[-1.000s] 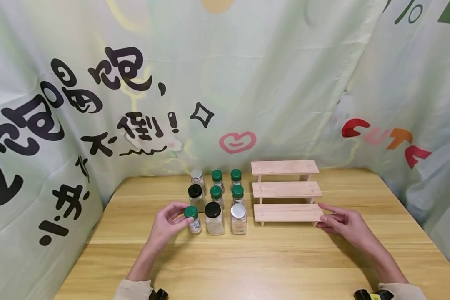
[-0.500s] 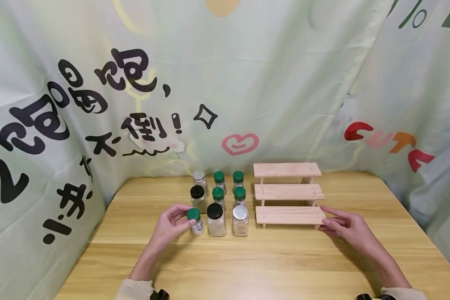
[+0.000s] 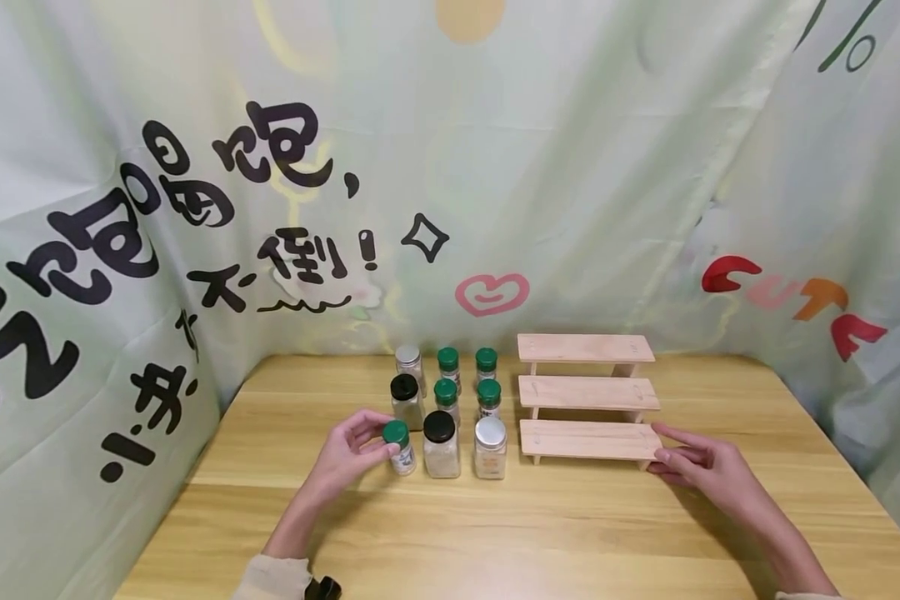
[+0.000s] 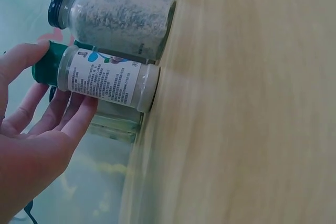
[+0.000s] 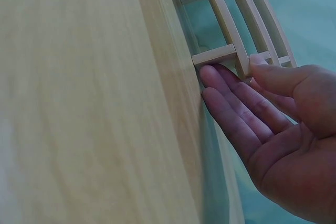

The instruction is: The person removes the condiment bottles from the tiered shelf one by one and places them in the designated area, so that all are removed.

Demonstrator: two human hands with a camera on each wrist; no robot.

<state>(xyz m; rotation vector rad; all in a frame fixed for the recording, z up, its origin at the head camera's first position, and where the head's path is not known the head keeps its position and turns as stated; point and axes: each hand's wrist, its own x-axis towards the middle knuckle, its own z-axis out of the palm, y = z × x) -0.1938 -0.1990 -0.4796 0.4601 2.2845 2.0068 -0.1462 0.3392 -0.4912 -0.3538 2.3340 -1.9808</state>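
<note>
In the head view my left hand point(image 3: 348, 458) holds a small green-capped spice jar point(image 3: 402, 461) upright at the front left of a jar group. The left wrist view shows my thumb on its green cap point(image 4: 47, 64) and the fingers behind the labelled jar point(image 4: 105, 77). My right hand point(image 3: 708, 471) touches the right end of a three-tier wooden shelf point(image 3: 588, 440) at its lowest tier. In the right wrist view, the thumb meets the tier's corner, while fairly straight fingers point(image 5: 236, 124) lie beside the leg point(image 5: 214, 54).
Beside the held jar stand a black-capped jar point(image 3: 441, 454) and a silver-capped jar point(image 3: 491, 454). Several more jars, including a black-capped one point(image 3: 407, 404), stand in rows behind. A printed curtain point(image 3: 570, 208) hangs behind the wooden table point(image 3: 480, 542).
The whole head view has shifted, so the scene sits slightly lower and further right. Both hands keep their places at the jar and the shelf; neither object has visibly moved on the table.
</note>
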